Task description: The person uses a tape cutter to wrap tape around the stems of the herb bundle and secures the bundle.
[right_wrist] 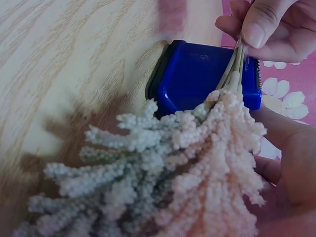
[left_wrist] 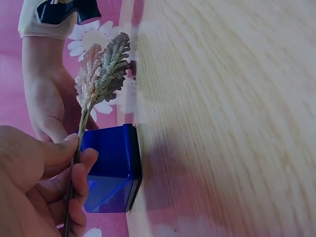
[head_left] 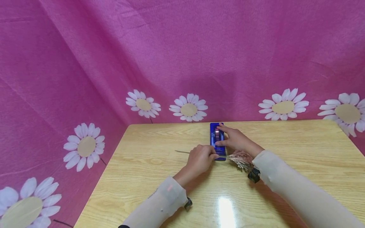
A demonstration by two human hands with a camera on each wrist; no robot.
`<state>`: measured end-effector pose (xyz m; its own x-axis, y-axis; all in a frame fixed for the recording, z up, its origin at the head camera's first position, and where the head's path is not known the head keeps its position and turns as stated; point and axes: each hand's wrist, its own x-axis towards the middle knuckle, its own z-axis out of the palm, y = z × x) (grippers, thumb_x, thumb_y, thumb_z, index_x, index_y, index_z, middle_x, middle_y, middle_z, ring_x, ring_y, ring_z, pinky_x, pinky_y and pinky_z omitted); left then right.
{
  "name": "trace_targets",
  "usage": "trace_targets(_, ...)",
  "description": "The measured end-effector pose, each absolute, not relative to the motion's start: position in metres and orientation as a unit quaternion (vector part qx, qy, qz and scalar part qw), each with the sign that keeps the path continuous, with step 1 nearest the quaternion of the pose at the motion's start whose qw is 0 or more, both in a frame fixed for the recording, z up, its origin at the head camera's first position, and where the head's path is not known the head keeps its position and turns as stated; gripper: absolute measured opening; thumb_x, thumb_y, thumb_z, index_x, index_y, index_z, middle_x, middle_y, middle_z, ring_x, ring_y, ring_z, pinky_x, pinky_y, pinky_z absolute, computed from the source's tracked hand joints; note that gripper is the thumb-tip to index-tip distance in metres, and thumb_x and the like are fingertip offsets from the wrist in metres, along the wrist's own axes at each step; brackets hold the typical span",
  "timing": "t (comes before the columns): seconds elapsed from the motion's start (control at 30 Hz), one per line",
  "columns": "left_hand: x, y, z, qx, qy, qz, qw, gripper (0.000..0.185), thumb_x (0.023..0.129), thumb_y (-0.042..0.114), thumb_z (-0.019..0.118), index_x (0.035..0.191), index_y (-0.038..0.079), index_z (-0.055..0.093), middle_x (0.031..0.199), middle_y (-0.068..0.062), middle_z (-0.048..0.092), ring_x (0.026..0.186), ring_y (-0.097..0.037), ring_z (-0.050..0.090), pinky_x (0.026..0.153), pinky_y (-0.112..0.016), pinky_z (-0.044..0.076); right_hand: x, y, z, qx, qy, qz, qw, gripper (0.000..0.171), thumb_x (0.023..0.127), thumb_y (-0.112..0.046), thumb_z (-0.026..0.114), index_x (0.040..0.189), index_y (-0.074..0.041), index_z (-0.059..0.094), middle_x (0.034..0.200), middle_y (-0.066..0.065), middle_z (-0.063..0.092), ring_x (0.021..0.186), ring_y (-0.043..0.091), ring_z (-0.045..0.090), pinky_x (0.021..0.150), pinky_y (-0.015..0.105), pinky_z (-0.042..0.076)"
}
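Observation:
My left hand pinches the thin stems of a small bunch of artificial flowers between thumb and fingers. In the right wrist view the flower heads look pale pink and grey-green, with beaded tips. The bunch lies crosswise over the near end of a blue tape dispenser, its bare stem ends pointing left. My right hand reaches over the dispenser from the right, thumb and fingers curved about its middle where the roll sits. Exactly where these fingertips touch is partly hidden. A toothed cutting edge shows on the dispenser.
The dispenser stands on a light wooden table near its back edge. Behind and to the left hangs a magenta cloth with large white daisies. A bright reflection lies on the table's front part. Dark wrist mounts hang under both sleeves.

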<state>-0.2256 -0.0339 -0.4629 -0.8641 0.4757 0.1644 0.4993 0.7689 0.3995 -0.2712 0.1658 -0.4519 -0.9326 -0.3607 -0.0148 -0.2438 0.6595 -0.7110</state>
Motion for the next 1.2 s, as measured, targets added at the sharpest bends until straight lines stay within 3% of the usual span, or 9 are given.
trace_targets(0.2,-0.2237,-0.0363,-0.4621,-0.268,-0.928,-0.257,0.02,0.011,0.095,0.028,0.076,0.09,0.022,0.068,0.065,0.012,0.059,0.057,-0.006,0.048,0.053,-0.024,0.036,-0.271,0.1656,-0.4522,-0.171,0.91,-0.371,0.067,0.081,0.095,-0.026,0.077,0.157,0.003,0.035,0.167,0.022,0.022,0.148,0.049,0.03,0.116,0.063,0.031)
trace_targets(0.3,-0.2229,-0.0363,-0.461,-0.271,-0.925,-0.264,0.013,0.004,0.095,0.025,0.076,0.099,0.024,0.075,0.073,0.011,0.067,0.061,-0.005,0.052,0.053,-0.023,0.039,-0.2707,0.1657,-0.4516,-0.173,0.912,-0.366,0.066,0.081,0.095,-0.027,0.077,0.157,0.002,0.036,0.168,0.022,0.022,0.148,0.049,0.029,0.117,0.064,0.03)
trace_targets(0.4,-0.2225,-0.0358,-0.4594,-0.27,-0.925,-0.267,-0.003,0.009,0.097,0.023,0.074,0.104,0.025,0.081,0.086,0.012,0.075,0.072,-0.002,0.06,0.058,-0.023,0.044,-0.271,0.1659,-0.451,-0.173,0.912,-0.364,0.068,0.081,0.095,-0.027,0.077,0.158,0.002,0.035,0.168,0.022,0.02,0.149,0.049,0.028,0.117,0.064,0.029)
trace_targets(0.5,-0.2222,-0.0353,-0.4575,-0.267,-0.927,-0.265,-0.018,0.012,0.098,0.024,0.073,0.103,0.024,0.083,0.094,0.012,0.077,0.082,-0.002,0.064,0.063,-0.023,0.046,-0.2715,0.166,-0.4511,-0.171,0.912,-0.365,0.07,0.081,0.095,-0.027,0.077,0.158,0.002,0.035,0.168,0.022,0.02,0.149,0.049,0.027,0.117,0.064,0.029)
trace_targets(0.7,-0.2221,-0.035,-0.4559,-0.26,-0.93,-0.258,-0.045,0.013,0.099,0.022,0.071,0.104,0.02,0.083,0.097,0.009,0.078,0.08,-0.003,0.063,0.063,-0.024,0.046,-0.2712,0.166,-0.4519,-0.17,0.912,-0.367,0.069,0.082,0.095,-0.029,0.077,0.157,0.002,0.036,0.168,0.023,0.02,0.149,0.05,0.027,0.117,0.064,0.028)
trace_targets(0.87,-0.2221,-0.0346,-0.4552,-0.258,-0.931,-0.25,-0.065,0.013,0.099,0.02,0.071,0.101,0.018,0.083,0.099,0.007,0.078,0.089,-0.006,0.066,0.071,-0.026,0.05,-0.2714,0.1662,-0.4523,-0.169,0.911,-0.371,0.068,0.081,0.094,-0.028,0.077,0.157,0.002,0.036,0.168,0.023,0.02,0.148,0.05,0.028,0.117,0.064,0.029)
trace_targets(0.97,-0.2226,-0.0344,-0.4551,-0.259,-0.929,-0.252,-0.074,0.013,0.1,0.021,0.071,0.1,0.018,0.083,0.096,0.008,0.077,0.085,-0.004,0.065,0.073,-0.025,0.05,-0.2718,0.1662,-0.4527,-0.166,0.91,-0.373,0.07,0.081,0.095,-0.026,0.077,0.158,0.001,0.036,0.168,0.023,0.019,0.148,0.05,0.028,0.117,0.064,0.029)
trace_targets(1.2,-0.2245,-0.0344,-0.4558,-0.259,-0.924,-0.264,-0.093,0.018,0.101,0.024,0.068,0.094,0.015,0.082,0.079,0.007,0.072,0.065,-0.005,0.052,0.061,-0.024,0.043,-0.2733,0.1658,-0.4535,-0.161,0.909,-0.377,0.078,0.082,0.095,-0.027,0.077,0.158,0.001,0.035,0.169,0.022,0.018,0.149,0.05,0.027,0.117,0.064,0.029)
